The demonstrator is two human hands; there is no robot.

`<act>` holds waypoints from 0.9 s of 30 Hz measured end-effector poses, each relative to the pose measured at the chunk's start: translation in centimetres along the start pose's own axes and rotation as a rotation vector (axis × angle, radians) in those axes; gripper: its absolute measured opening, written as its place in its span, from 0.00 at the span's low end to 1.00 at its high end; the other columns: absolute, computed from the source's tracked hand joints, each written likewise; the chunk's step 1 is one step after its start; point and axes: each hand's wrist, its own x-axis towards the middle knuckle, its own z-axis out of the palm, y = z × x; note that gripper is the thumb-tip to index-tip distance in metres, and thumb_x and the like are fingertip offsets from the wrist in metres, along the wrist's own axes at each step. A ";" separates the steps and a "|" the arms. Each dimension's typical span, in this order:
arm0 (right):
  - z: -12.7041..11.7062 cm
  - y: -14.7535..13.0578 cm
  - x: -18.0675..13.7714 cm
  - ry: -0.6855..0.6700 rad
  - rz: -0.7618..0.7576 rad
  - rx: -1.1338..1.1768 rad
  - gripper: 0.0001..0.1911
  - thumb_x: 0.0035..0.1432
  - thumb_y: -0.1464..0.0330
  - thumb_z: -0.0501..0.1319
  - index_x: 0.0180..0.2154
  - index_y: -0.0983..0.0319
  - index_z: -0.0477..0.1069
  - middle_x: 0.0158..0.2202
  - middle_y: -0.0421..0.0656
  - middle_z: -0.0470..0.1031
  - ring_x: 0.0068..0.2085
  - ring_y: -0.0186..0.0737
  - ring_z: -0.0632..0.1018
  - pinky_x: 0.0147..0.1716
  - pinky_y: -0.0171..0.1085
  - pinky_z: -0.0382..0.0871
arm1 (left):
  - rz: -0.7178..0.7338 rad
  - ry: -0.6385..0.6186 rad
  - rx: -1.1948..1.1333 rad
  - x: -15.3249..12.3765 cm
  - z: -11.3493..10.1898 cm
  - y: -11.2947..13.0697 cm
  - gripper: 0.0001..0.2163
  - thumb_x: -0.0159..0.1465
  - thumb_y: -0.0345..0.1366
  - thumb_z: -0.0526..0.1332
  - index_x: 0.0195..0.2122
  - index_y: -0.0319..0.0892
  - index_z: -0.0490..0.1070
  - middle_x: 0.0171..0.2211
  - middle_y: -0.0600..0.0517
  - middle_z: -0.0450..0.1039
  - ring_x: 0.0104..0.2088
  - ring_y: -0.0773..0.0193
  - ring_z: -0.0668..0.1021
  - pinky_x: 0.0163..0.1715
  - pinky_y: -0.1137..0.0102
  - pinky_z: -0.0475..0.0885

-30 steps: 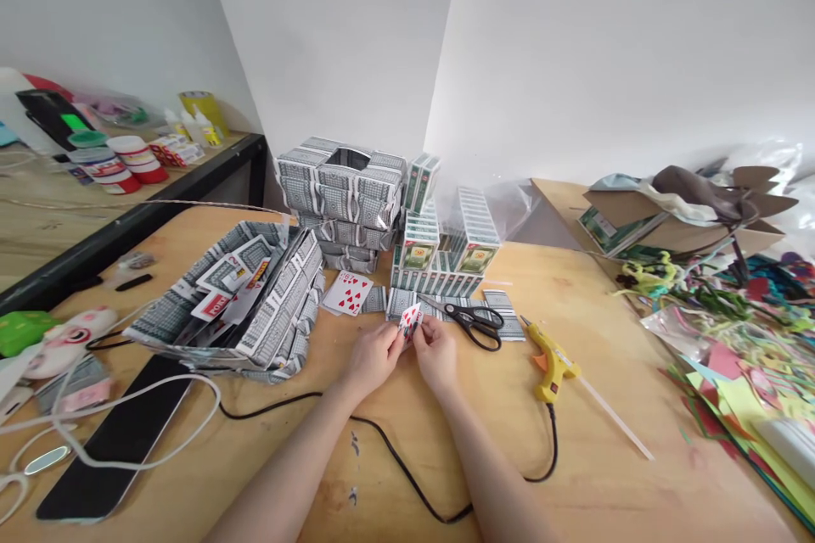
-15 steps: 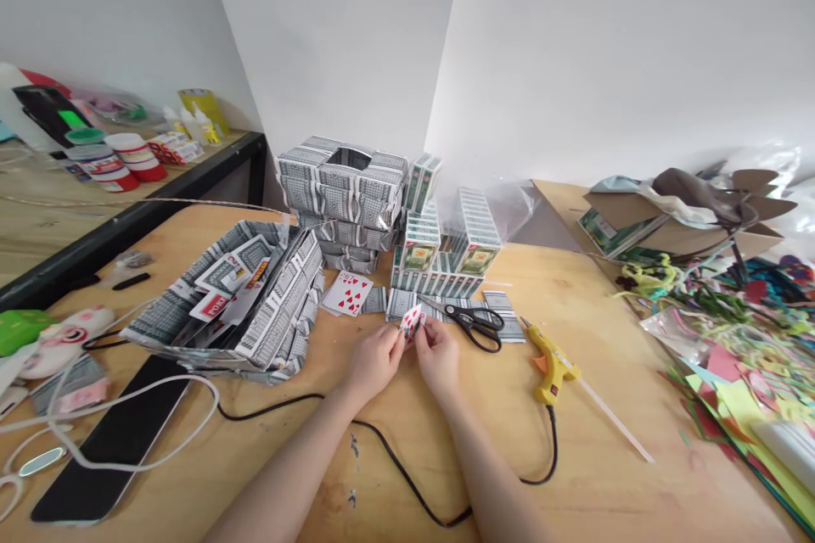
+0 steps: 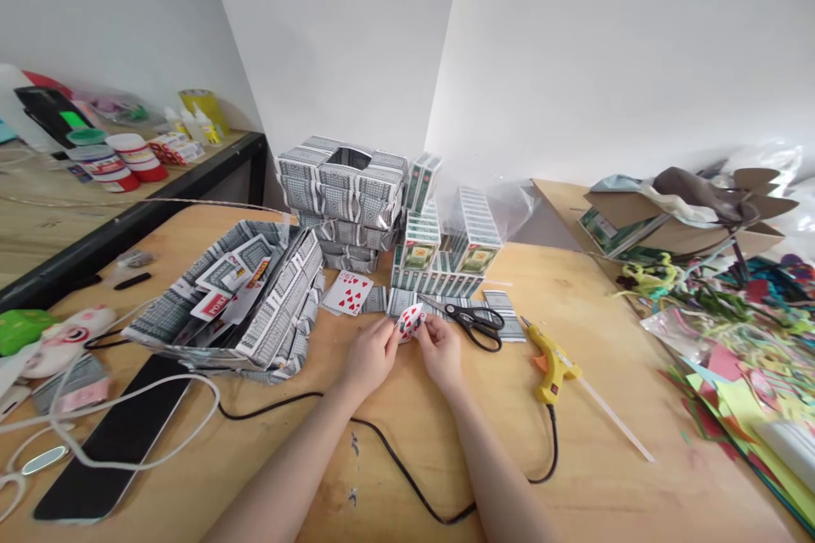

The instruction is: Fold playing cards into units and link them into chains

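The left hand (image 3: 371, 356) and right hand (image 3: 441, 349) pinch a red-pipped playing card (image 3: 409, 321) from either side; it's up between their fingertips, long axis slanting away and rightward, near the black scissors (image 3: 479, 324).

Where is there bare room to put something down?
The table is bare between the glue gun and coloured paper, beyond the glue stick, and between the phone and left arm. Scissors crowd the right hand; stacked boxes crowd the far middle.

The wooden worktop (image 3: 604, 492) carries a basket (image 3: 280, 297), loose cards (image 3: 350, 293), card boxes (image 3: 438, 282), a glue gun (image 3: 555, 366) and a black cable (image 3: 446, 520).
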 end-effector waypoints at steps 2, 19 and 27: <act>0.0 0.1 0.0 0.016 0.004 -0.021 0.11 0.53 0.62 0.56 0.34 0.61 0.69 0.31 0.43 0.77 0.32 0.41 0.77 0.32 0.37 0.70 | 0.007 0.011 0.015 0.0 0.1 0.0 0.11 0.63 0.33 0.47 0.24 0.41 0.63 0.23 0.52 0.68 0.25 0.66 0.70 0.25 0.73 0.61; 0.3 -1.0 -0.7 0.212 -0.021 -0.156 0.15 0.53 0.58 0.55 0.32 0.63 0.71 0.28 0.44 0.76 0.29 0.40 0.75 0.29 0.35 0.68 | 0.153 -0.005 0.030 0.0 -0.2 1.1 0.12 0.63 0.30 0.48 0.45 0.41 0.66 0.39 0.48 0.74 0.37 0.62 0.76 0.37 0.68 0.71; 0.3 -0.7 -0.2 0.071 0.012 0.063 0.14 0.53 0.60 0.57 0.38 0.62 0.69 0.35 0.47 0.77 0.36 0.43 0.77 0.39 0.42 0.71 | 0.121 -0.004 0.034 -0.2 -0.3 0.8 0.11 0.63 0.30 0.48 0.43 0.42 0.67 0.37 0.49 0.75 0.35 0.63 0.77 0.34 0.69 0.72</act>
